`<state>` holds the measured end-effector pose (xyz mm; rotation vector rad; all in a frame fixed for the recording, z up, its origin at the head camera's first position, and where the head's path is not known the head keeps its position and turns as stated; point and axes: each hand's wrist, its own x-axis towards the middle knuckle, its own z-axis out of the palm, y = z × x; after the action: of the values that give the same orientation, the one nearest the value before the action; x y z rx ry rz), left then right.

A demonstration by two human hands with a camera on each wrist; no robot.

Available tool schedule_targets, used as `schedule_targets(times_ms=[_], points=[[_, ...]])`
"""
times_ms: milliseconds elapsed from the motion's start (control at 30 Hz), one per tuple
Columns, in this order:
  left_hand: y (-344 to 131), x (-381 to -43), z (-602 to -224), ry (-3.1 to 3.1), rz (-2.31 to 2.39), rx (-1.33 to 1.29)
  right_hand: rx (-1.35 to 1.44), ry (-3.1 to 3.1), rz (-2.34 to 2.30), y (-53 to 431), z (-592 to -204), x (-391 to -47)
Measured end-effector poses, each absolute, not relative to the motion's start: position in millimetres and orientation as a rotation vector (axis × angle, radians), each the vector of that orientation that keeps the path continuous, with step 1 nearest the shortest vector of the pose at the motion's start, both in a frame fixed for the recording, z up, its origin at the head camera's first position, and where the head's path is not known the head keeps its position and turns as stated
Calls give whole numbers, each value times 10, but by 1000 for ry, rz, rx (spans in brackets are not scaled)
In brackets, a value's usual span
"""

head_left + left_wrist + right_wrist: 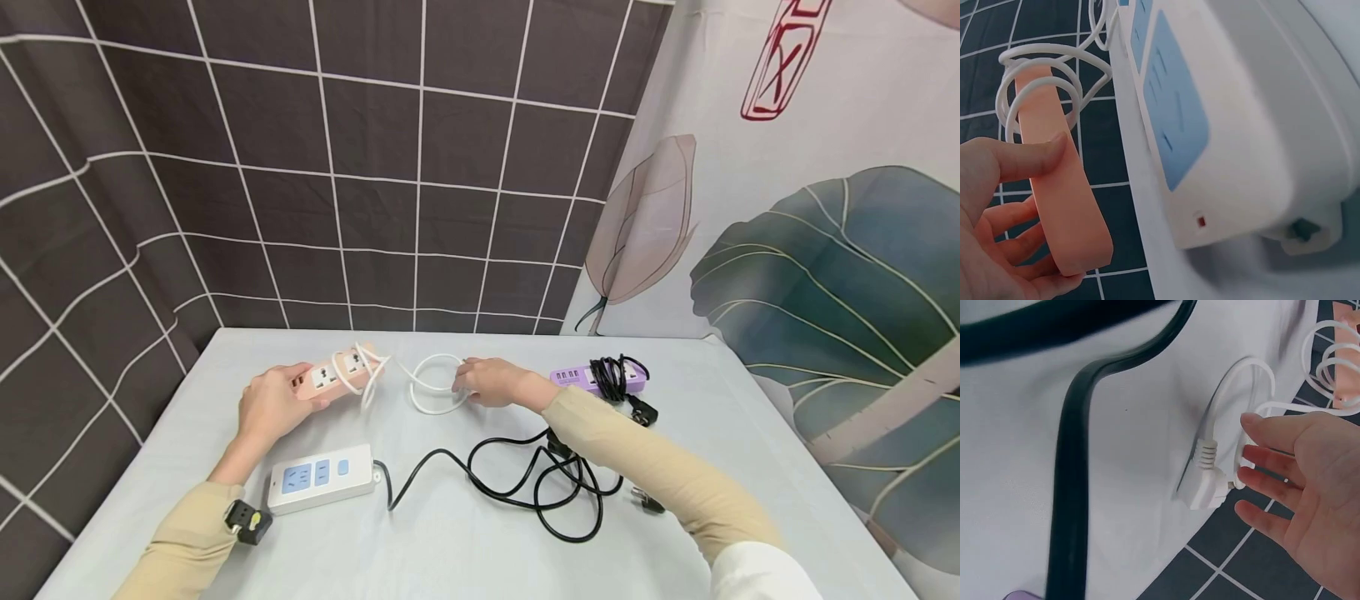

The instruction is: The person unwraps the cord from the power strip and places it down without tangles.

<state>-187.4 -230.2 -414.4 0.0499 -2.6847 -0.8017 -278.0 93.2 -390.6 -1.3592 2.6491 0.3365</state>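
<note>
My left hand (273,404) grips the near end of a peach power strip (327,377), thumb on one face and fingers underneath. White cord (370,377) is looped around the strip's far end. In the left wrist view, the thumb presses the peach strip (1066,187) and the cord coils (1054,50) stand beyond it. My right hand (491,381) is at a loop of the same white cord (413,392). In the right wrist view, its fingers (1266,487) are extended, with a gap to the thumb and the fingertips right at the cord. A white plug (1204,484) lies beside them.
A white power strip with blue sockets (322,479) lies near my left forearm. Its black cord (480,485) tangles across the table (420,550) below my right arm. A purple power strip (573,377) with a bundled black cord (611,379) lies at the right.
</note>
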Motion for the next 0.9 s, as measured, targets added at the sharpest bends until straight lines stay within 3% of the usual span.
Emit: schedule_targets(times_ms=[333,667,900], points=[[-2243,-1870,-4130,-2700,-804,21,-1567,2806,120,870,-3860,-2790],[-2174,-1856,-4078,-2725,-792,6,-2320,2877,-10,577,-3663,-2739],[-2120,-1847,-4066,-2737,-803,-22,-2534,2718,360,381,-3573,-2633]])
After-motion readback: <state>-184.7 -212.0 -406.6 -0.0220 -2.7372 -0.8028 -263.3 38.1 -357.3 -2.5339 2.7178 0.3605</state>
